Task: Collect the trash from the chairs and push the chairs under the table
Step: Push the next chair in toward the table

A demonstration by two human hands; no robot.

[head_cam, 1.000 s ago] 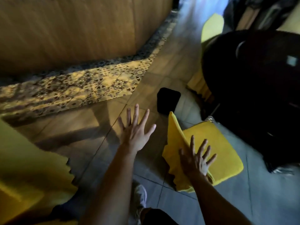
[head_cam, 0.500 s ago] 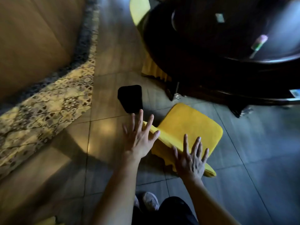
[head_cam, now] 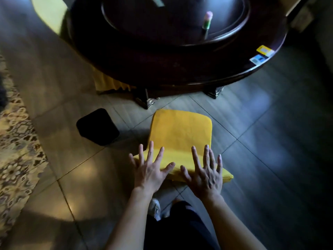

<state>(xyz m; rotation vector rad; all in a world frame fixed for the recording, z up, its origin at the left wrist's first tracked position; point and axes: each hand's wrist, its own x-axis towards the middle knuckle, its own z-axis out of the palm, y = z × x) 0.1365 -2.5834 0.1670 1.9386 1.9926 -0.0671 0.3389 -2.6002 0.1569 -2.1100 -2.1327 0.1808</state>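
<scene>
A yellow covered chair [head_cam: 180,134] stands in front of me, its seat facing the dark round wooden table [head_cam: 144,56]. My left hand [head_cam: 150,170] and my right hand [head_cam: 205,174] lie side by side on top of the chair's backrest, fingers spread and straight. No trash shows on the seat. A second yellow chair [head_cam: 111,83] sits mostly tucked under the table at its left side.
A small black bin [head_cam: 98,127] stands on the tiled floor left of the chair. On the table are a pink and green item [head_cam: 207,21] and small cards [head_cam: 261,55]. A patterned rug [head_cam: 16,141] runs along the left. Another yellow chair [head_cam: 48,11] is top left.
My view has swung right to face the table. The chair has turned square to the table, and my left hand has come down on the backrest beside my right.
</scene>
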